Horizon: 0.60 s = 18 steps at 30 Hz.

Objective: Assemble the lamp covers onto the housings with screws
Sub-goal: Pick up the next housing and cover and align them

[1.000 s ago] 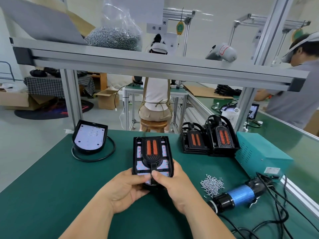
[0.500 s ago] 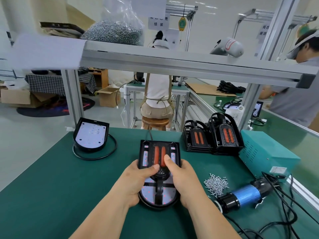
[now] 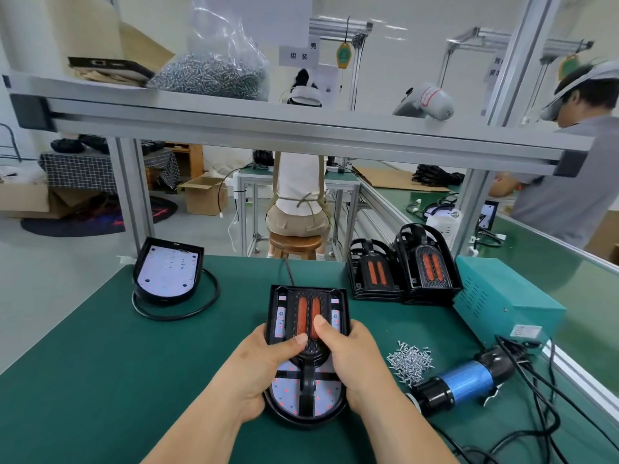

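A black lamp housing [image 3: 303, 401] with a white LED board lies flat on the green table in front of me. A black lamp cover [image 3: 306, 308] with two orange strips sits on top of it. My left hand [image 3: 264, 366] grips the housing's left side, thumb pressing on the cover. My right hand [image 3: 351, 358] grips the right side, its thumb on an orange strip. A pile of small silver screws [image 3: 410, 361] lies to the right. A blue-bodied electric screwdriver [image 3: 465, 383] lies beside the screws.
A second housing [image 3: 167, 272] with a looped cable sits at the left. Stacked covers [image 3: 402, 269] stand behind, next to a teal power box [image 3: 502, 303]. Cables trail at the right edge. A bag of screws [image 3: 214, 75] rests on the overhead shelf. Other people work beyond.
The cover was lowered from a raised tilt onto the housing. Both hands slid forward along its sides, and the thumbs now press on the cover's middle.
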### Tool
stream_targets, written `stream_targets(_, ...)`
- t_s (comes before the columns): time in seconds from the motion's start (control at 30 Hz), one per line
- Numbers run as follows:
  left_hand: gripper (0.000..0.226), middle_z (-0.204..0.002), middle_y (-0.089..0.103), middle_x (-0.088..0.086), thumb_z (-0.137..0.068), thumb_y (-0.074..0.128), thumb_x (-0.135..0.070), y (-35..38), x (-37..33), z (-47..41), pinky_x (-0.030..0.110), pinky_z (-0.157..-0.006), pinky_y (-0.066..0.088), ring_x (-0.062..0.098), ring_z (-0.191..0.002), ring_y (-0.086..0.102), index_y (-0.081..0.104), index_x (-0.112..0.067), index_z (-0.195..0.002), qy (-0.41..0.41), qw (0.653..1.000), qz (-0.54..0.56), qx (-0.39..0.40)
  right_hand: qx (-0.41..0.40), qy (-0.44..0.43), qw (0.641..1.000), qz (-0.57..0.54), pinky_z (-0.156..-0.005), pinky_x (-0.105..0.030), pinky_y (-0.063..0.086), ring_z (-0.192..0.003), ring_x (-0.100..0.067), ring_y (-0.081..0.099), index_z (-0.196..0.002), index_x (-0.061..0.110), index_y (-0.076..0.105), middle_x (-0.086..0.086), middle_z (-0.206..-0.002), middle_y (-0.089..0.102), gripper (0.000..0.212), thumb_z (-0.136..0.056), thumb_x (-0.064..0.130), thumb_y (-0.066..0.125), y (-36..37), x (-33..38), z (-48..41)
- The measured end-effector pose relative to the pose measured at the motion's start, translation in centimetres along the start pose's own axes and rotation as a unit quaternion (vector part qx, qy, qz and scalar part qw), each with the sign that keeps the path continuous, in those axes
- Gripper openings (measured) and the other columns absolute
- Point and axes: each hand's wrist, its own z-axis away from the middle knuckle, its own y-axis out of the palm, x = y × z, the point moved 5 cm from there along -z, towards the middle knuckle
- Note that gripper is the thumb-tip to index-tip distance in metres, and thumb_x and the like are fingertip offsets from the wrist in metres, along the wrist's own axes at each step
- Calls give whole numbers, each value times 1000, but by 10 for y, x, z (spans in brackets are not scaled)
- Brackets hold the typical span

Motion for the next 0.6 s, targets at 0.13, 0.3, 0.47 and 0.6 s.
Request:
stream_targets(0.13,43,-110,72,23,-81,72,-36,-6,-7,1,46,-81,59,39,-101,71,75,-4,-110,-41,998,44,12,27,-16,1000,-4,-92,-48,56,-93,-26,73,-109,9,67,-8,-100,76,34,-86,32,76,4,2,3)
stream_targets(0.3,40,-103,70,32,-80,72,-17,-11,-16,-2,47,-67,60,43,-84,73,69,7,-111,-31,998,48,-6,66,-5,998,-6,-89,-42,58,-92,-23,74,-109,10,67,-6,-99,77,31,-87,29,75,10,0,7)
stream_targets(0.47,23,-98,74,26,-90,66,-7,-6,-19,-2,38,-61,61,34,-78,74,67,2,-111,-5,1000,6,-12,78,10,997,-3,-67,-23,58,-81,-14,75,-89,16,75,3,-86,78,22,-88,38,72,5,6,9)
stream_targets(0.6,25,-102,74,24,-92,66,-8,-5,-16,-3,49,-82,59,39,-92,72,63,-1,-116,-4,1000,-4,-24,65,6,998,24,-86,-35,58,-86,-17,75,-94,14,75,0,-90,78,23,-90,37,70,5,4,8)
